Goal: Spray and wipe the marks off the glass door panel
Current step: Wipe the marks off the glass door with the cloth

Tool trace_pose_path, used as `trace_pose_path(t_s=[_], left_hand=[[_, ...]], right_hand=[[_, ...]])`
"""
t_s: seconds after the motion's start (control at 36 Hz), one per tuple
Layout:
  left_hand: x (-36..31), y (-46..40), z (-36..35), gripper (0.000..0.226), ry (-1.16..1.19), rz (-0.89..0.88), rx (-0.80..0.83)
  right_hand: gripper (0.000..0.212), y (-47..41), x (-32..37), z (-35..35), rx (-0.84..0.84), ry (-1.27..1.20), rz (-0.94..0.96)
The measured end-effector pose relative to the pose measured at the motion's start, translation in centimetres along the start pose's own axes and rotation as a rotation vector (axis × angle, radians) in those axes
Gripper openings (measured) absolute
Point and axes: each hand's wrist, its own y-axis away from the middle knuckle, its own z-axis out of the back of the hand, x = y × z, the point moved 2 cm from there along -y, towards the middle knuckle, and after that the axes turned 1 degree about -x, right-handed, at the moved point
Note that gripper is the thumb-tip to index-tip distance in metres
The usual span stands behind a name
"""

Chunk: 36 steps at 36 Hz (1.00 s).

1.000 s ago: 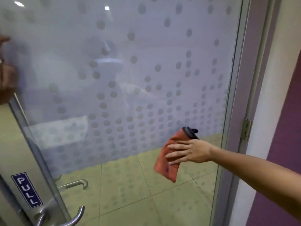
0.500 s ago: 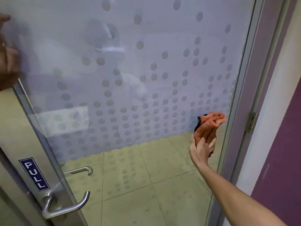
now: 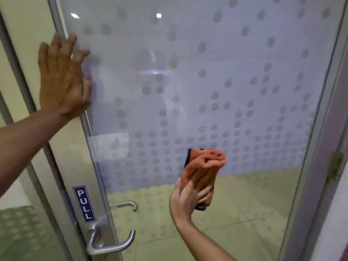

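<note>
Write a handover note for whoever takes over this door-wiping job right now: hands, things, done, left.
Left hand: open, palm flat on the door's handle-side edge, bracing it.
Right hand: gripping the bunched orange cloth, held up at the lower middle of the glass, near the bottom of the frosted dotted band. Contact with the glass cannot be told.
Spray bottle: not in view.
Handle and PULL sign are at the lower left.
Done: cannot tell; no wet streaks or clear marks show through the frosting and reflections.
Left: probably wipe across the panel, then check for remaining marks.
</note>
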Motion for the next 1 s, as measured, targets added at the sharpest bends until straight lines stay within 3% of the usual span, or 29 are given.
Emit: trace_pose_path(t_s=[0.08,0.14,0.25,0.33,0.44,0.5,0.56,0.61,0.69,0.75,0.81,0.86,0.94,1.0], left_hand=[[0.2,0.3,-0.4,0.053,0.001,-0.044,-0.019],[0.3,0.2,-0.4,0.054,0.001,-0.054,-0.038],[0.5,0.2,-0.6,0.054,-0.023,-0.037,-0.042],[0.6,0.3,-0.7,0.055,-0.036,-0.039,-0.040],[0.6,0.4,-0.6,0.059,-0.035,-0.037,-0.028],[0.6,0.4,-0.6,0.061,-0.037,-0.034,-0.029],[0.6,0.3,-0.6,0.061,-0.035,-0.033,-0.031],[0.7,0.2,-0.5,0.060,-0.040,-0.039,-0.033],[0.7,0.2,-0.4,0.059,-0.048,-0.044,-0.046],[0.6,0.2,-0.4,0.059,-0.046,-0.042,-0.043],[0.6,0.2,-0.4,0.059,-0.043,-0.042,-0.041],[0.6,0.3,-0.4,0.060,-0.037,-0.045,-0.047],[0.7,0.3,-0.4,0.060,-0.031,-0.050,-0.062],[0.7,0.3,-0.5,0.058,-0.032,-0.057,-0.081]], right_hand=[[0.103,3.3,1.9,-1.2,0.206,0.139,0.375],[0.105,3.7,2.1,-1.7,0.264,0.260,0.595],[0.083,3.8,0.9,-1.3,0.373,0.441,1.170],[0.058,1.9,-0.6,-0.5,0.295,0.544,1.534],[0.047,0.4,-0.2,1.9,0.328,0.447,1.634],[0.058,0.4,1.0,3.3,0.381,0.344,1.518],[0.080,0.9,2.1,4.5,0.475,0.132,1.240],[0.088,1.2,3.1,5.9,0.621,-0.245,0.778],[0.082,1.6,3.7,7.3,0.843,-0.889,0.014],[0.086,1.2,2.8,7.7,0.825,-1.193,-0.331],[0.077,0.8,2.7,9.6,0.876,-1.296,-0.438],[0.060,0.4,2.4,11.4,0.960,-1.259,-0.398],[0.073,-1.8,1.3,12.6,0.838,-1.528,-0.493],[0.069,-3.4,0.9,13.3,0.785,-1.646,-0.530]])
